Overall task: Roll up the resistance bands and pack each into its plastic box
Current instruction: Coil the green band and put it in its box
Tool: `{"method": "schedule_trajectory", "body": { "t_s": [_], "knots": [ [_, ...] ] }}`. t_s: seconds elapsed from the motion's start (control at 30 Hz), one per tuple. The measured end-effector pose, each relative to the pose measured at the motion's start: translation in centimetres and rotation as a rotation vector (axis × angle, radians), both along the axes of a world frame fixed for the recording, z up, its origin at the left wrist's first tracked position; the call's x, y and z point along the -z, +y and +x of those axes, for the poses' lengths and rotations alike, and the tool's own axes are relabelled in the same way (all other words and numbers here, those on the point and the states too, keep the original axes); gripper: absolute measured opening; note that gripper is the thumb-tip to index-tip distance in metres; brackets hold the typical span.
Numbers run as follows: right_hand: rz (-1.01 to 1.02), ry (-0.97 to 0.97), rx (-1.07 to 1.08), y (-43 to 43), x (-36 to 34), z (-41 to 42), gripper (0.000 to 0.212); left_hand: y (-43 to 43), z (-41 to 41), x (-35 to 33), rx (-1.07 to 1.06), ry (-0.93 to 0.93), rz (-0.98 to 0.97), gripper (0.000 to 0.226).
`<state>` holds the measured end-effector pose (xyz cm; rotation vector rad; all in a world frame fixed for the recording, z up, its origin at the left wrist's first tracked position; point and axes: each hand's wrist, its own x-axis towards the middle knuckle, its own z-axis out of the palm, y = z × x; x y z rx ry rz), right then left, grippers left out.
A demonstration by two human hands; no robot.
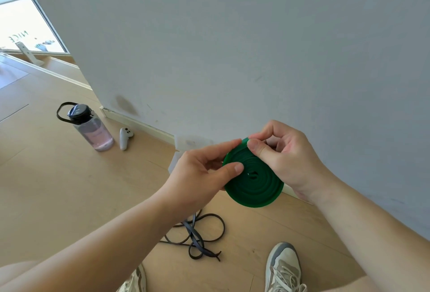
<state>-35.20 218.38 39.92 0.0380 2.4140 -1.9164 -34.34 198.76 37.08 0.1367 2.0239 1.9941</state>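
Two sneakers are seen at the near edge of the floor, and just beyond them a black band is left lying loose and tangled, not yet rolled. Above it, held clear of the floor, a green band is seen wound into a flat, tight coil. It is pinched at its left rim by the left hand, thumb on the face and fingers behind, while its top rim, where the outer end appears to finish, is clamped between thumb and forefinger of the right hand. The rolling of this band is judged to be all but done. For the next move the coil must be squeezed firmly, so that it cannot spring open, and carried to its box. Behind the hands, at the foot of the wall, a pale translucent object is partly hidden; it may be a plastic box, though this cannot be told for certain. Farther left, towards the floor's far edge, a white controller and a water bottle are set near the wall.
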Motion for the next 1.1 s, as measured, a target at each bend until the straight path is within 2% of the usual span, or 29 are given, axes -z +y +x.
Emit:
{"method": "schedule_trajectory", "body": {
  "t_s": [0.13,0.23,0.33,0.43,0.5,0.6,0.83,1.0,1.1],
  "knots": [
    [0.037,-0.034,-0.03,0.6,0.1,0.0,0.004,0.5,-1.1,-0.8,0.017,-0.021,-0.014,0.037],
    [0.144,-0.125,-0.068,0.7,0.9,-0.4,0.006,1.1,-1.5,0.5,-0.006,-0.043,-0.063,0.035],
    [0.4,-0.232,-0.148,1.0,1.8,-1.5,0.013,1.8,-1.8,4.0,-0.071,-0.05,-0.14,0.036],
    [0.753,-0.337,-0.348,1.8,1.8,-3.4,0.022,2.0,-2.2,8.2,-0.117,-0.029,-0.29,0.036],
    [0.895,-0.377,-0.464,2.5,2.5,-4.6,0.021,2.2,-2.5,10.7,-0.1,-0.005,-0.405,0.037],
    [0.88,-0.401,-0.494,3.0,5.8,-5.9,0.018,2.5,-3.1,13.5,-0.073,-0.001,-0.519,0.039],
    [0.67,-0.371,-0.386,3.7,17.7,-8.0,0.016,3.5,-5.5,21.2,-0.075,-0.198,-0.478,0.039],
    [0.706,-0.334,-0.341,5.1,26.4,-8.8,0.026,4.2,-6.3,27.4,-0.061,-0.342,-0.547,0.04],
    [0.81,-0.282,-0.389,5.6,30.7,-9.3,0.035,4.6,-6.6,30.4,-0.086,-0.407,-0.52,0.04]
  ]
}}
